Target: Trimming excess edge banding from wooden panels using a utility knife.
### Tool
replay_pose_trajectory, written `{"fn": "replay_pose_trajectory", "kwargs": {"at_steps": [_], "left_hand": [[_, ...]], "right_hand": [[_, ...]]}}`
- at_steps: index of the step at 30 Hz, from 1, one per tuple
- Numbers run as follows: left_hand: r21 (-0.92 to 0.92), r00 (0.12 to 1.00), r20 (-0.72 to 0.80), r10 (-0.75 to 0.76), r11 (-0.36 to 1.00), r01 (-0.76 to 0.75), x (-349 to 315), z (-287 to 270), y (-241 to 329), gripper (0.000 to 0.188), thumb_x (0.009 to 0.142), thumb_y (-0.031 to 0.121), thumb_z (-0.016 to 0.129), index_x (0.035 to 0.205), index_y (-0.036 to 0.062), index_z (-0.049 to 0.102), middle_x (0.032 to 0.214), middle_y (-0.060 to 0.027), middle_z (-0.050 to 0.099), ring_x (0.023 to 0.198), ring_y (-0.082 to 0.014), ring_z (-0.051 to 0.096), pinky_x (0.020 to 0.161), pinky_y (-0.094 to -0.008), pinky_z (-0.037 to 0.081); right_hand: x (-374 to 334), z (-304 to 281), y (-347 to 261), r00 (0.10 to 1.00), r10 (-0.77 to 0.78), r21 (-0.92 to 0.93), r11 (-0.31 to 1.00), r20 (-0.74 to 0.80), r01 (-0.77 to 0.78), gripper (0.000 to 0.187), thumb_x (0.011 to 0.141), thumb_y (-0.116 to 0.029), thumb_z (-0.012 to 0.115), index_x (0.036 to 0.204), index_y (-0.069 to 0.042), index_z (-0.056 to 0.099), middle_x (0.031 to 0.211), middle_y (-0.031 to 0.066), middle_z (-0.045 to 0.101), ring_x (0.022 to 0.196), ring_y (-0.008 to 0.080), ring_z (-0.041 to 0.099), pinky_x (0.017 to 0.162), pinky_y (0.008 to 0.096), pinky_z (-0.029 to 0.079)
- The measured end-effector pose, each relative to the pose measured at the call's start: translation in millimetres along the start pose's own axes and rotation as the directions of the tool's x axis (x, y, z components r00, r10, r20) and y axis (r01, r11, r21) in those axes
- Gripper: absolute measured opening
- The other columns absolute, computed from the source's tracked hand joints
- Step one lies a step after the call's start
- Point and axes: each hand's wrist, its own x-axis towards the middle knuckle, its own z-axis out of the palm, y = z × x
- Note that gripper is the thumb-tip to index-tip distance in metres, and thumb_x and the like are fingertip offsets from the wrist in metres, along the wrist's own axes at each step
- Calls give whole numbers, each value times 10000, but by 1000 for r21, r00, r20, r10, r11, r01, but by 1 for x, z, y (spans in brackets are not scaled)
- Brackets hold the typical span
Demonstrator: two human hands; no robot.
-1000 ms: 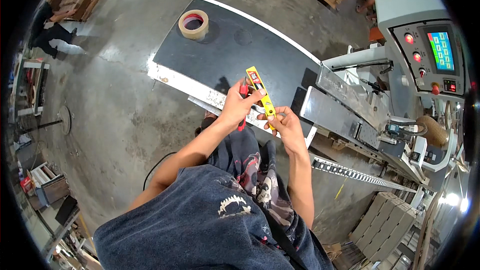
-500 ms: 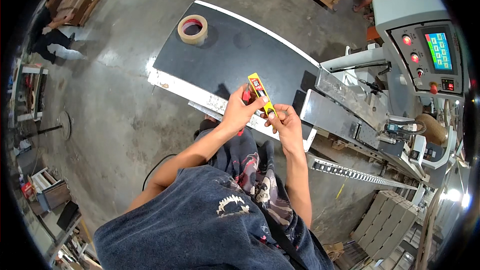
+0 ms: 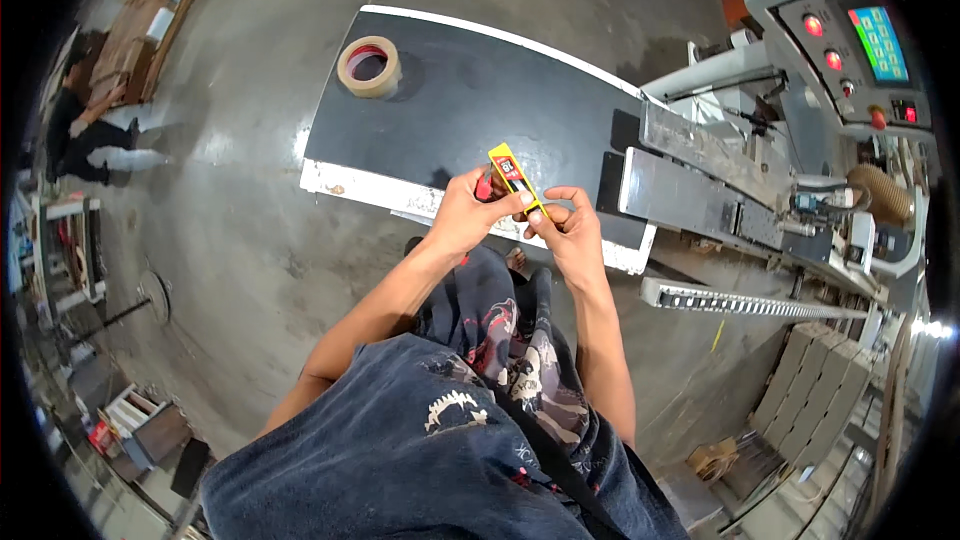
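Note:
Over the near edge of a dark-topped table (image 3: 460, 90), a slim yellow case (image 3: 506, 166) with a red label and a dark strip is tilted between my hands. My left hand (image 3: 464, 218) is closed, its thumb pressing on the case's side. A red tool (image 3: 484, 184) with a dark tip also sits in the left fingers; most of it is hidden, so its kind is unclear. My right hand (image 3: 570, 240) pinches the near end of the case with thumb and index finger, its other fingers loosely curled. Farther left on the table lies a wide roll of tan tape (image 3: 378, 86).
Right of the table stands a machine with metal guide plates (image 3: 668, 196) and a control panel (image 3: 838, 70) with a lit screen. A white slotted rail (image 3: 745, 301) runs below it. Stacked boxes (image 3: 812, 390) stand lower right. Another person (image 3: 85, 130) is at the far left.
My view has shifted slightly, so the table and machine sit differently in the picture. Both hands still hold the yellow case, now turned a little; my right fingers have moved slightly at its near end.

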Motion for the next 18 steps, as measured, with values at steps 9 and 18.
{"fn": "replay_pose_trajectory", "kwargs": {"at_steps": [9, 18], "left_hand": [[207, 936, 183, -300, 943, 262, 32, 9, -12, 137, 884, 136, 742, 862, 8, 697, 850, -56, 695, 792, -124, 632, 772, -288, 489], [867, 958, 272, 89, 410, -284, 67, 18, -47, 437, 846, 251, 783, 1218, 60, 656, 953, -67, 665, 858, -189, 639, 780, -323, 515]], "right_hand": [[-23, -4, 33, 968, 97, 270, 962, -233, -31, 317, 944, -31, 662, 1203, 26, 489, 936, 146, 733, 757, 117, 634, 696, 246, 508], [-53, -34, 103, 792, 199, 483, 865, -577, 135, 317, 943, -164, 699, 1184, 15, 597, 987, 79, 738, 750, 74, 625, 592, 213, 477]]}}
